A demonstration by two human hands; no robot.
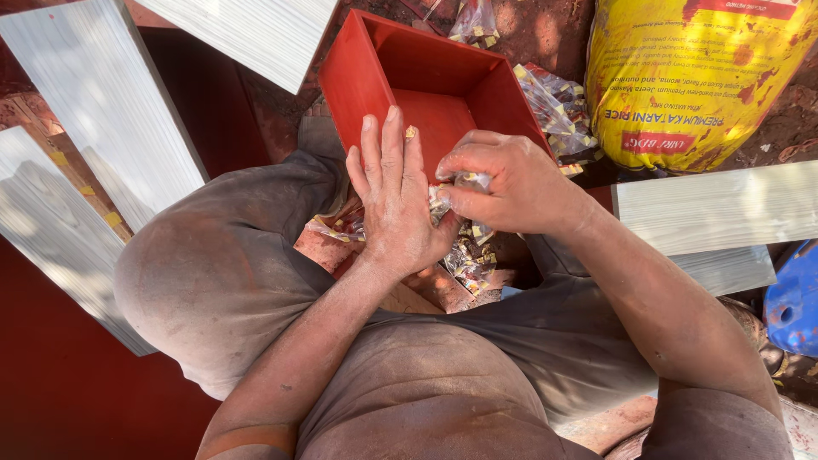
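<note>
Right hand (511, 183) pinches a small clear packet (471, 180), mostly hidden; left hand (394, 200), fingers flat, covers more packets (469, 255). Red tray (426, 85) at 12 o'clock, yellow sack (690, 77) at 2, on reddish ground (537, 30).

A big yellow sack (694, 77) stood at the upper right on reddish dirt. Pale grey boards (102, 102) lay at the left, over a dark red panel (60, 375), and another grey board (724, 209) lay at the right. A blue plastic container (794, 302) showed at the right edge.
</note>
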